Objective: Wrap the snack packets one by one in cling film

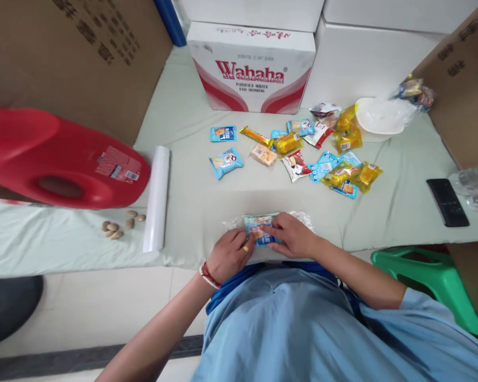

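A blue snack packet [266,238] with a pale green top edge lies at the table's front edge, right before me. Clear plastic wrap [302,218] sticks out crumpled on both sides of it. My left hand [231,253], with a ring and bracelets, grips the packet's left side, fingers bent onto it. From the right, my right hand [293,234] holds the other side, its fingers reaching across the front. Parts of the packet are hidden under my fingers. Farther back lie several wrapped snacks, among them a light blue packet [226,162] and a wrapped cracker [263,154].
A roll of plastic film [156,199] stretches along the left, beside a red jug [75,159] and several brown nuts [112,228]. A white box [255,69] stands behind the snacks. Rightward are a white bowl [376,130], a phone [447,201] and a green stool [434,276].
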Available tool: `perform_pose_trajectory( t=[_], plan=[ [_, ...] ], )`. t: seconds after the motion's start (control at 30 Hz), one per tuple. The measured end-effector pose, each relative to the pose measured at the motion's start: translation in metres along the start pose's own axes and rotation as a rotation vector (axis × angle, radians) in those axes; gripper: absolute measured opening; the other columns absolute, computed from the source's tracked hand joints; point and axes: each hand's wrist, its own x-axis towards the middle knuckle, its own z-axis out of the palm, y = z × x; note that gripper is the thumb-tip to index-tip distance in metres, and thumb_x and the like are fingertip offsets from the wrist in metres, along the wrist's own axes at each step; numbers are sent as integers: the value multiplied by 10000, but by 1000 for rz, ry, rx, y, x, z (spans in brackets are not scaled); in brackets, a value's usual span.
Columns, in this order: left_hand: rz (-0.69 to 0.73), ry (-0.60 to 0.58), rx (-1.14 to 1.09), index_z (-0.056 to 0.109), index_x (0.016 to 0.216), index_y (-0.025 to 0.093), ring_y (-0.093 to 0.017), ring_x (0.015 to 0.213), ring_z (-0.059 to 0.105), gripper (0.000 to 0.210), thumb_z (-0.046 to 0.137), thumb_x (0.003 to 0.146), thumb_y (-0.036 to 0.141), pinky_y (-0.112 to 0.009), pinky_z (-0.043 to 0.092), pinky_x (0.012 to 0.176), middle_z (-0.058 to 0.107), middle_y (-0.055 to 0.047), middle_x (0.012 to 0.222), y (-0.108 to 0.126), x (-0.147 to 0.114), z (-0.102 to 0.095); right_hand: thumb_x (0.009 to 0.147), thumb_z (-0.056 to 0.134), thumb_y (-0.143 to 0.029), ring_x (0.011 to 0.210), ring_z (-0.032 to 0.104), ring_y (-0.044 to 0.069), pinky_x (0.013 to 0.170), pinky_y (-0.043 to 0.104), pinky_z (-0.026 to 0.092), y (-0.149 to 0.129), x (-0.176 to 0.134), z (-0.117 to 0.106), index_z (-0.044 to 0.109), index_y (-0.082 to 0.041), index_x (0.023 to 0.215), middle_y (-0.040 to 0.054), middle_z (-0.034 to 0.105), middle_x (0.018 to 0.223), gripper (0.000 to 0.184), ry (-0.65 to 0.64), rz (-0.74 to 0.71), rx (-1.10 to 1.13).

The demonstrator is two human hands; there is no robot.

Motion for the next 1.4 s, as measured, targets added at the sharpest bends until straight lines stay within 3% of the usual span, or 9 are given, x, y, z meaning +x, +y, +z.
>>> perform_pose_trajectory(
  t=[0.1,0.23,0.4,0.63,0.77,0.9,1.13,1.27,1.4],
  plan=[
    [-119,-16,-38,558,1374,157,-297,1048,629,409,594,987,286,-437,576,871,650,-172,1153,10,-8,-5,967,651,-511,1077,552,272,948,430,509,-3,-5,0,543,-171,1476,171,580,1258,622,21,27,56],
    [-276,-43,-3,503,1425,132,-350,1182,583,474,577,975,260,-509,554,987,615,-204,1268,16,-11,-9,953,687,-403,1322,484,349,1069,521,477,-11,3,-4,495,-160,1503,254,352,1573,632,-46,116,-25],
    [-330,-139,64,556,1354,44,-366,1186,547,461,583,928,220,-513,529,1034,619,-220,1250,20,-2,-14,927,659,-278,1210,556,344,1009,524,519,-18,20,-7,534,-112,1459,259,514,1393,571,-138,155,-50],
    [-382,-214,85,598,1305,41,-378,1142,519,476,625,866,222,-516,528,999,607,-209,1219,16,14,-17,941,636,-268,1102,594,268,957,429,551,-8,20,-6,576,-172,1400,167,562,1253,473,-22,217,157],
    [-396,-204,152,657,1185,61,-350,1005,553,322,576,925,233,-485,554,877,634,-190,1092,8,22,-7,903,748,-364,1185,568,297,1024,472,521,-11,22,-8,517,-182,1471,180,513,1342,640,-89,268,176],
    [-429,-126,127,701,1004,127,-306,919,594,255,449,970,139,-447,547,864,649,-158,948,-1,26,3,861,778,-305,1184,552,319,1011,502,517,-18,25,-4,465,-174,1521,200,487,1365,743,-127,346,76],
    [-715,159,-326,683,1154,159,-273,1103,645,296,458,987,257,-428,520,1000,688,-137,1163,15,27,-2,904,662,-242,1046,579,274,915,452,557,-16,20,2,459,-195,1476,144,558,1205,609,72,230,222],
    [-992,276,-938,681,1121,180,-238,985,684,313,570,954,420,-379,538,908,733,-85,1060,26,39,-2,936,638,-246,1023,586,253,880,423,567,-16,18,-1,454,-224,1463,125,566,1181,558,148,156,322],
    [-1050,265,-1403,689,1031,175,-209,858,687,418,793,798,506,-332,539,813,744,-39,919,25,54,-3,961,641,-271,1061,587,242,898,411,568,-15,17,-5,468,-240,1474,117,561,1182,542,213,118,369]
  ],
)
